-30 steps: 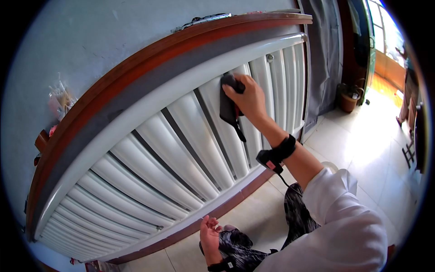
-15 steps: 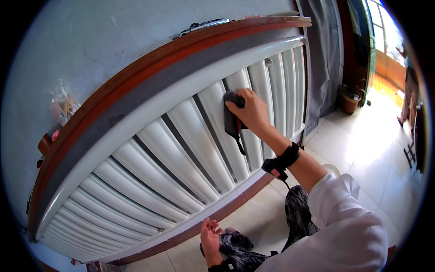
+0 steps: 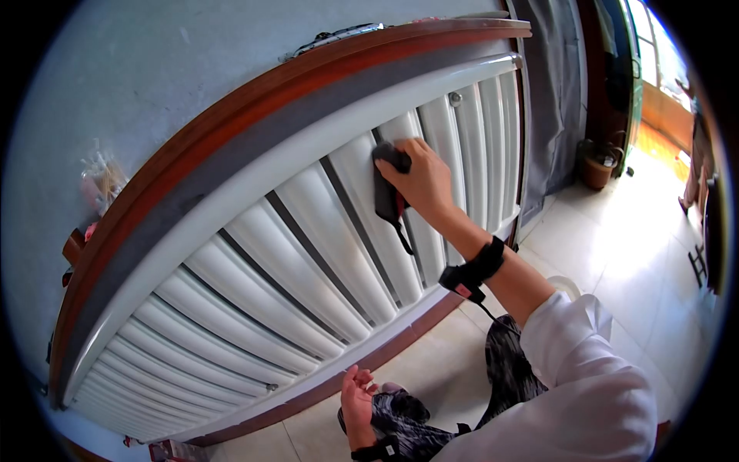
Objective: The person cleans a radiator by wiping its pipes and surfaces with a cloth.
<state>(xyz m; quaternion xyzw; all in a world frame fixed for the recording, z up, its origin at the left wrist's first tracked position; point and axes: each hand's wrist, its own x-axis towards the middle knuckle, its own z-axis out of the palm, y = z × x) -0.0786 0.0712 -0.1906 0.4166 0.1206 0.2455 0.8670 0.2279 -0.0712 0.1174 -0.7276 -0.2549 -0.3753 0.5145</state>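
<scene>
Dark cloth (image 3: 383,189) gripped at white radiator (image 3: 323,132)

The right hand (image 3: 423,177) pinched the bunched cloth against the slats (image 3: 319,231), its tail (image 3: 402,237) hanging loose. The left hand (image 3: 356,398), loosely curled, held nothing visible beside the patterned trousers (image 3: 512,366). In judgement, good practice called for a gathered tail and even lengthwise pressure.

I've strong daylight thru the window (image 3: 666,58) past the R end of the shelf (image 3: 308,75), glare on the floor (image 3: 631,231); my side's dimmer, w/ soft sheen on the radiator (image 3: 336,246). Fisheye bends shelf's front edge; view corners black.
</scene>
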